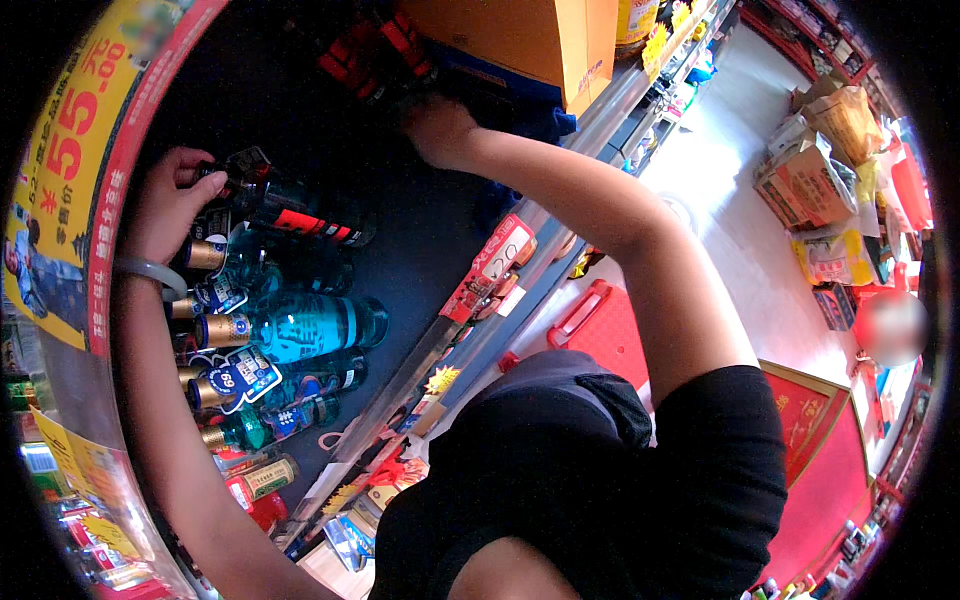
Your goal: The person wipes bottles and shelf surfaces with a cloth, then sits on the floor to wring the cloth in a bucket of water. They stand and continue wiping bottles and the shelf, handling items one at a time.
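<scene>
My left hand (176, 199), with a pale bangle at the wrist, has its thumb and fingers around the neck end of a dark glass bottle (311, 221) with a red-and-black label. Beside it, a row of green and blue-green glass bottles (322, 326) with gold caps stands on a dark shelf (409, 277). Printed neck tags (244, 375) hang on some. Deeper in shadow, my right hand (442, 131) reaches close to black-and-red items (371, 56). Its fingers are too dark to make out, so whether it grips anything is unclear.
An orange-brown carton (517, 45) sits beyond my right hand. A shelf edge with price labels (487, 270) runs diagonally; an upper edge bears a yellow sign (64, 165). A red plastic stool (604, 330) is on the floor, with cartons and bags (810, 180) across the aisle.
</scene>
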{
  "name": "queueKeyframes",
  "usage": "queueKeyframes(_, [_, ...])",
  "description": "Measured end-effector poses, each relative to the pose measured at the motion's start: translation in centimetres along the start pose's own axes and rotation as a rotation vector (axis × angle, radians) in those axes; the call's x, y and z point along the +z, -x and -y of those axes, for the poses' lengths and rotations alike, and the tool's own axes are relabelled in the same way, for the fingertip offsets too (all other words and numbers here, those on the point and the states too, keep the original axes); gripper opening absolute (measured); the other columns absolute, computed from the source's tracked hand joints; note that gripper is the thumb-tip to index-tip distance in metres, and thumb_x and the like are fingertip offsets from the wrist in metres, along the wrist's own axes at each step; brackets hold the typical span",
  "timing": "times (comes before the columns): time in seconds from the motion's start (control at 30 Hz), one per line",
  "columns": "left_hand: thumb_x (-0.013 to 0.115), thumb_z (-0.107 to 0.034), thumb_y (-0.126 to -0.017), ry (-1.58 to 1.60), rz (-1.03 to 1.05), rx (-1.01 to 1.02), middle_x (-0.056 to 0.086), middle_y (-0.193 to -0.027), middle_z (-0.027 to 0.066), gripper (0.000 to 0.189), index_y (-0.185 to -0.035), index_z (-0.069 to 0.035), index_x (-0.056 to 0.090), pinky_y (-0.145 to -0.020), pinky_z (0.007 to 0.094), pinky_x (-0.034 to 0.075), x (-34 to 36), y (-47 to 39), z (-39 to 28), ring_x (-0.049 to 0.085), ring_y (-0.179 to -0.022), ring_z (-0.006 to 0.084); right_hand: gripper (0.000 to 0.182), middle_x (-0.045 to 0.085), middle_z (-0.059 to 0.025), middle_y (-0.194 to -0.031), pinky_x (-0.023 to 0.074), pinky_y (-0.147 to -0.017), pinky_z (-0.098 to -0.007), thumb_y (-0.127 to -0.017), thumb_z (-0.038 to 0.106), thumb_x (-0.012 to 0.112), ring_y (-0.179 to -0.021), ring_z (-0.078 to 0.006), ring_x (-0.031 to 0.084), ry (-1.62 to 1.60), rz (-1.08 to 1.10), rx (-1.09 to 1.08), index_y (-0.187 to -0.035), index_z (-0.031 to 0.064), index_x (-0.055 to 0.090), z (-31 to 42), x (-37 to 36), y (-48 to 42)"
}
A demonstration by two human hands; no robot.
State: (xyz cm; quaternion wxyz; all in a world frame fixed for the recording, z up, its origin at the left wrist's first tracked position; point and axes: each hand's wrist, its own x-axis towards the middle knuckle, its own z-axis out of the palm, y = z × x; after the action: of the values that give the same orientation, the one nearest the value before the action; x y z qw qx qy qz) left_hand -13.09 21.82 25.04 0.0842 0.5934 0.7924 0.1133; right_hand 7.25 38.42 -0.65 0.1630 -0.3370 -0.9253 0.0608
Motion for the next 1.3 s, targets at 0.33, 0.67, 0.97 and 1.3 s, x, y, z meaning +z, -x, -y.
queueKeyframes(0.33, [0.068, -0.012, -0.085, -0.109, -0.075, 0.125, 0.065, -0.097, 0.0127, 0.032, -0.112, 0.000, 0.055, -0.081, 0.0301, 0.049, 0.3, -0.8, 0.3, 0.065, -0.088, 0.0181, 0.030, 0.061, -0.0194, -0.116, 0.0539, -0.085, -0.0447, -0.090, 0.014, 0.047, -0.107, -0.0343, 0.061, -0.116, -0.078, 0.066, -0.115, 0.0035, 0.061, 1.3, 0.2, -2.3])
queueKeyframes(0.67, [0.068, -0.019, -0.086, -0.032, -0.005, 0.037, 0.063, -0.099, 0.0088, 0.034, -0.114, -0.006, 0.056, -0.080, 0.0315, 0.049, -0.2, -0.1, 1.6, 0.061, -0.092, 0.0175, 0.045, 0.049, -0.0188, -0.133, 0.0409, -0.104, -0.0433, -0.087, 0.004, 0.044, -0.126, -0.0336, 0.047, -0.171, -0.181, -0.092, -0.131, 0.0111, 0.048, -1.5, 5.1, -2.0])
queueKeyframes(0.97, [0.068, -0.015, -0.085, -0.100, -0.058, 0.121, 0.066, -0.091, 0.0112, 0.033, -0.112, -0.001, 0.055, -0.079, 0.0300, 0.050, -0.2, 0.0, 1.1, 0.066, -0.086, 0.0190, 0.036, 0.052, -0.0286, -0.123, 0.0483, -0.093, -0.0447, -0.089, 0.008, 0.044, -0.113, -0.0393, 0.055, -0.096, -0.112, 0.279, -0.123, -0.0036, 0.049, -4.3, -0.2, -0.3])
queueKeyframes(1.3, [0.070, -0.021, -0.084, -0.102, -0.066, 0.180, 0.065, -0.091, 0.0089, 0.037, -0.113, -0.003, 0.055, -0.072, 0.0275, 0.049, 0.1, -0.3, 2.7, 0.063, -0.083, 0.0157, 0.033, 0.059, -0.0250, -0.113, 0.0514, -0.088, -0.0441, -0.083, 0.008, 0.054, -0.103, -0.0350, 0.061, 0.294, -0.086, 0.005, -0.115, -0.0003, 0.056, -0.5, 0.0, 4.5])
